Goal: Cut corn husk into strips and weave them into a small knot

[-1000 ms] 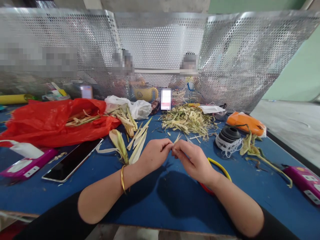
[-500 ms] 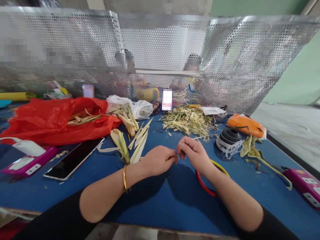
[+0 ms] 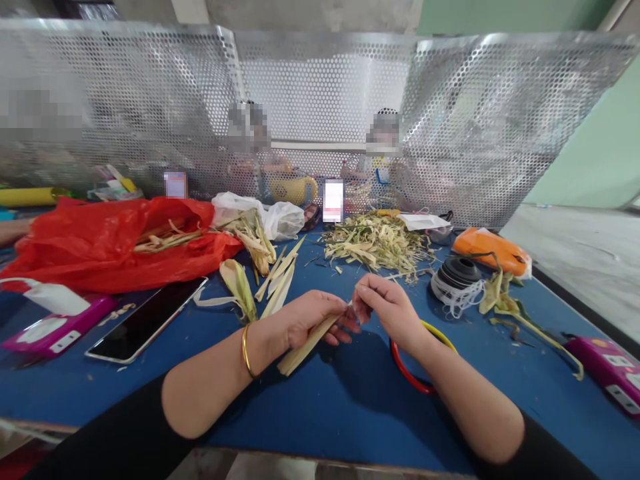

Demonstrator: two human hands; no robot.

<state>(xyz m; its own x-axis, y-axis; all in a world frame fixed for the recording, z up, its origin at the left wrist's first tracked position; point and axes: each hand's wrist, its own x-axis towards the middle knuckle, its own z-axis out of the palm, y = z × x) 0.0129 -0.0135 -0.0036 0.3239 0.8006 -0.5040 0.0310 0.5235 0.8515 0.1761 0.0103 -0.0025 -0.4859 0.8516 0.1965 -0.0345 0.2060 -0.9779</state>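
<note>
My left hand (image 3: 307,320) is closed around a long pale leaf strip (image 3: 300,352) that slants down toward my wrist. My right hand (image 3: 387,310) pinches the strip's upper end between thumb and fingers, right beside the left fingertips. Both hands hover over the blue table (image 3: 325,407). A gold bangle (image 3: 245,352) sits on my left wrist. Loose leaf strips (image 3: 273,280) lie just beyond my left hand, and a heap of shredded leaf scraps (image 3: 375,243) lies beyond my right hand.
A red bag (image 3: 100,243) of leaves, a phone (image 3: 145,320) and a pink device (image 3: 55,327) lie left. A red-and-yellow ring (image 3: 420,373), a thread spool (image 3: 457,277), an orange packet (image 3: 493,248) and another pink device (image 3: 610,370) lie right. A perforated metal screen (image 3: 320,107) stands behind, with people beyond it.
My left hand has turned palm-up, so the leaf strip now shows along its palm. My right hand has shifted slightly and still pinches the strip's end.
</note>
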